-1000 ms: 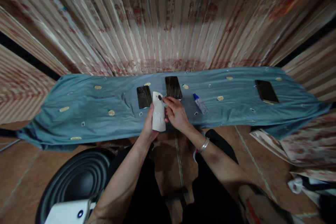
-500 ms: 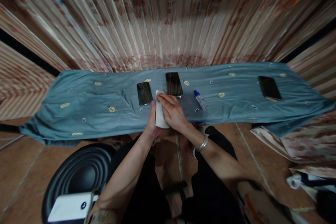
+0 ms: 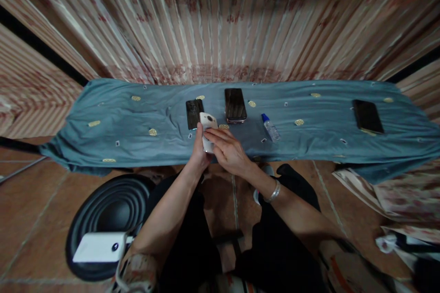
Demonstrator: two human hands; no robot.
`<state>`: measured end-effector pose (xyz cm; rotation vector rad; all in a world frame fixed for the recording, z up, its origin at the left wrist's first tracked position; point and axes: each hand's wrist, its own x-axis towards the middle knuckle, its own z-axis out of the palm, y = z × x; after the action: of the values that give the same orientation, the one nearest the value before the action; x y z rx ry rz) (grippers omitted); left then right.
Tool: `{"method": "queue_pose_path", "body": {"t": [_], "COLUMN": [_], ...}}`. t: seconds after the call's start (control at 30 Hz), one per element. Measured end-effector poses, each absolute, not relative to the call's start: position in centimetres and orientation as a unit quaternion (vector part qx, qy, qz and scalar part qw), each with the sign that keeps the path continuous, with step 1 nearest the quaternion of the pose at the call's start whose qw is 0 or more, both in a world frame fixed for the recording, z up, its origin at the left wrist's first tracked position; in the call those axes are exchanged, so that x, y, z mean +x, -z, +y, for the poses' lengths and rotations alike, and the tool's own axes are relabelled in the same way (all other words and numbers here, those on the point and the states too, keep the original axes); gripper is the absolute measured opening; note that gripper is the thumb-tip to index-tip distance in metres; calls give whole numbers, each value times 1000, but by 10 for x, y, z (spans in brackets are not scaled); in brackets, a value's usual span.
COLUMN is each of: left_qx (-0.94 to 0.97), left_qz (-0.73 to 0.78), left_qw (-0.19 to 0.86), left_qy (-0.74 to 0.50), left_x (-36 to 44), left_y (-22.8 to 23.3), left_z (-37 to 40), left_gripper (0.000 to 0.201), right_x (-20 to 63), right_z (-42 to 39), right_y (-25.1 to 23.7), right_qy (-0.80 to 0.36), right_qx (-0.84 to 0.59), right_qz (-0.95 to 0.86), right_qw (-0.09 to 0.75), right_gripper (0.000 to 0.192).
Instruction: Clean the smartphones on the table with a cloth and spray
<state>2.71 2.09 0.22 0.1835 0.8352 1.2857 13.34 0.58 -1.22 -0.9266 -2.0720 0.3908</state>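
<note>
My left hand [image 3: 198, 152] is closed around a white phone [image 3: 208, 121], its back facing up and a dark round camera showing near the top. Across the phone's lower part lie the fingers of my right hand [image 3: 228, 150], pressed together. What is under those fingers, if anything, is hidden. Just behind the white phone, a dark phone [image 3: 193, 112] lies on the cloth. A stack of dark phones [image 3: 235, 104] is a little farther right. Beyond my right hand lies a small clear bottle with a blue cap [image 3: 271, 129].
A teal patterned cloth [image 3: 165, 146] covers the narrow table. Another dark phone [image 3: 367, 116] lies far right. A white power bank [image 3: 99, 247] rests on a black ridged round stool [image 3: 79, 206] at lower left. A pleated curtain [image 3: 206, 23] hangs behind the table.
The white phone has tilted and its camera now shows. My right hand has slid down towards the phone's lower part. The whole view has shifted slightly.
</note>
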Motion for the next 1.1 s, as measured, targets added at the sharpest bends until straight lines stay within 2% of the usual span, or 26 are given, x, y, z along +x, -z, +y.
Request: {"method": "queue_pose_path", "body": {"t": [0.33,0.63,1.1], "left_qx": [74,82,102], "left_qz": [408,393,328], "left_qw": [731,723,712], "left_qy": [-541,-562,-612], "left_x": [20,21,10], "left_y": [8,10,1], "left_z": [25,28,33], "left_gripper": [59,56,49], "right_x": [129,132,147], "right_z": [-8,-9,-4], "right_y": [6,9,16], "right_qy": [-182,-132,-150], "right_qx": [-342,-354,-372], "right_qz": [-809,-817,-803], "right_qw": [441,436,441], "right_gripper": [26,27,27]}}
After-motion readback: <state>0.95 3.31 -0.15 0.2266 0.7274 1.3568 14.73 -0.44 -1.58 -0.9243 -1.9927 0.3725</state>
